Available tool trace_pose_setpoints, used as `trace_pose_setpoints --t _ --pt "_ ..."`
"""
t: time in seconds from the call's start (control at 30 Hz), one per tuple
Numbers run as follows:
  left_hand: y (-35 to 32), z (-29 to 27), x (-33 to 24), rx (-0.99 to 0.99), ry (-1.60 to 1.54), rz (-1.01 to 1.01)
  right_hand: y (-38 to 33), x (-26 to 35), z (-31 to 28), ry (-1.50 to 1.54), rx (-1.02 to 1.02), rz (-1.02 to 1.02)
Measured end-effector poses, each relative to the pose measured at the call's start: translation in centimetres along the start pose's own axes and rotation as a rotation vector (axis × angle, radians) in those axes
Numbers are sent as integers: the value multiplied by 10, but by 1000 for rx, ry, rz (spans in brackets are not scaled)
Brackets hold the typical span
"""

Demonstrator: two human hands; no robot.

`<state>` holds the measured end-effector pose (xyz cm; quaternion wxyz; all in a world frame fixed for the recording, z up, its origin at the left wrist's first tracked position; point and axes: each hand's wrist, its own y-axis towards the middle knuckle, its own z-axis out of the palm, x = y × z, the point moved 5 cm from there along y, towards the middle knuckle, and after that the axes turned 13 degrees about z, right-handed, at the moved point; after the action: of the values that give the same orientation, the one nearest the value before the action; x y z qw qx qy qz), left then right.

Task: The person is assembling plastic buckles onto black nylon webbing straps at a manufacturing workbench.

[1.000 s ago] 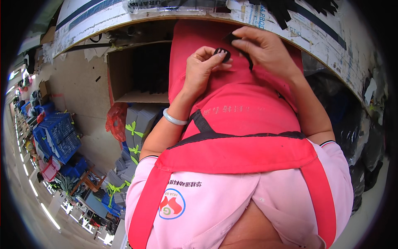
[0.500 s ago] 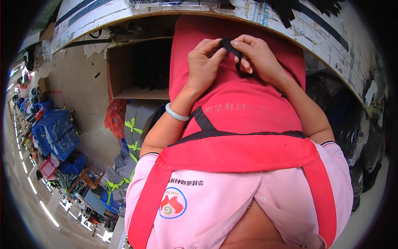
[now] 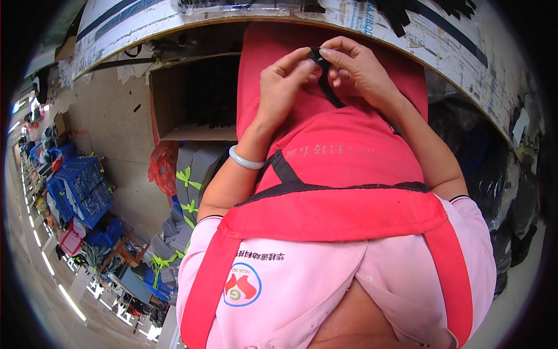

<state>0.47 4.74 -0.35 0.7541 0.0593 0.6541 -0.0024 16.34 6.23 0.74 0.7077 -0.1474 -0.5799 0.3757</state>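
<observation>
In the head view I am looking down at both hands raised in front of a red apron (image 3: 343, 151), and they are meeting on a small black strap (image 3: 323, 75). My left hand (image 3: 285, 87) is pinching the top of the strap between thumb and forefinger, the fingers (image 3: 293, 58) clenched on it from the left. My right hand (image 3: 357, 70) is gripping the same black piece from the right, its fingertips (image 3: 328, 53) touching the left ones across the strap's upper end. The strap is hanging down from between the fingers, its loose tail lying against the apron just below the right palm. A pale bangle (image 3: 245, 160) is sitting on the left wrist, well below the fingers. Above the fingers the edge of a worn table (image 3: 442, 41) is curving across, with dark scraps on it. To the left of the fingers an open cardboard box (image 3: 192, 96) is standing with dark sheets inside. Further down on the left, grey bundles tied with green ribbon (image 3: 189, 174) are stacked, and blue crates (image 3: 81, 189) are lying well apart from the hands.
</observation>
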Motion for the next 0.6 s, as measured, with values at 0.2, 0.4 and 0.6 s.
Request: trace_pose_setpoints --t 0.2,0.4,0.6 --pt "3 -2 21 -34 -316 -389 -1 -2 2 -181 -39 -127" --pt "6 2 6 -103 -202 -226 -6 6 -2 -252 -159 -342" --pt "3 -1 12 -119 -144 -186 -2 2 -7 -244 -160 -220"
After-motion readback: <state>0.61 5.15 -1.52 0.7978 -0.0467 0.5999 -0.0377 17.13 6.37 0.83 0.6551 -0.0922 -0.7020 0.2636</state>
